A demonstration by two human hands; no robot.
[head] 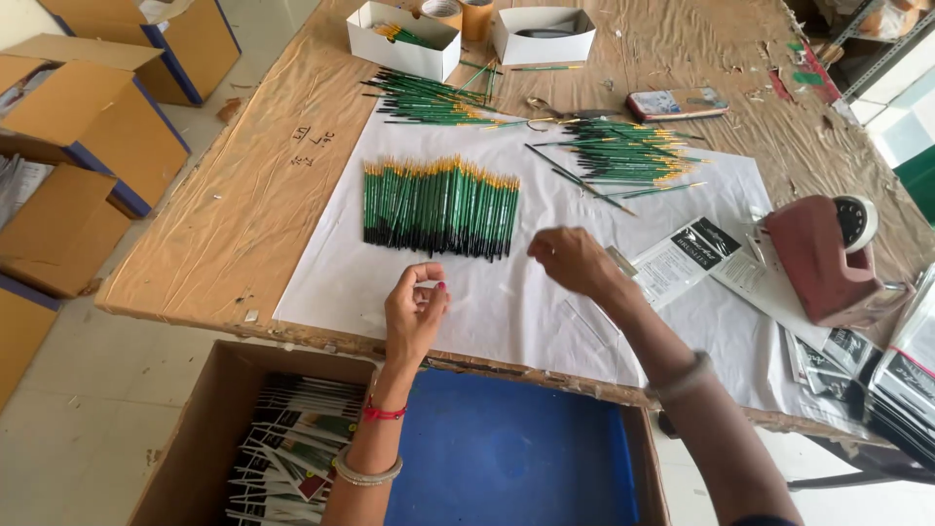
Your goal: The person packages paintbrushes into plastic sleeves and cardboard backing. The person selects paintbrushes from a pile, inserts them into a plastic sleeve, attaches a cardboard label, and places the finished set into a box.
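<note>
Your left hand [414,310] is curled, fingertips pinched on nothing I can see; right hand [573,259] hovers loosely closed just below the brushes [440,206]; I'd lift a few from the row's edge; don't scatter it.

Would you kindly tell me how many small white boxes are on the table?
2: one white box at the far edge holding green brushes, the other white box just right of it. More may lie beyond the picture.

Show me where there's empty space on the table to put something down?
Bare white paper lies left of the left hand, below the neat brush row. Bare brown tabletop lies further left. It's crowded on the right by the tape dispenser and packets.
</note>
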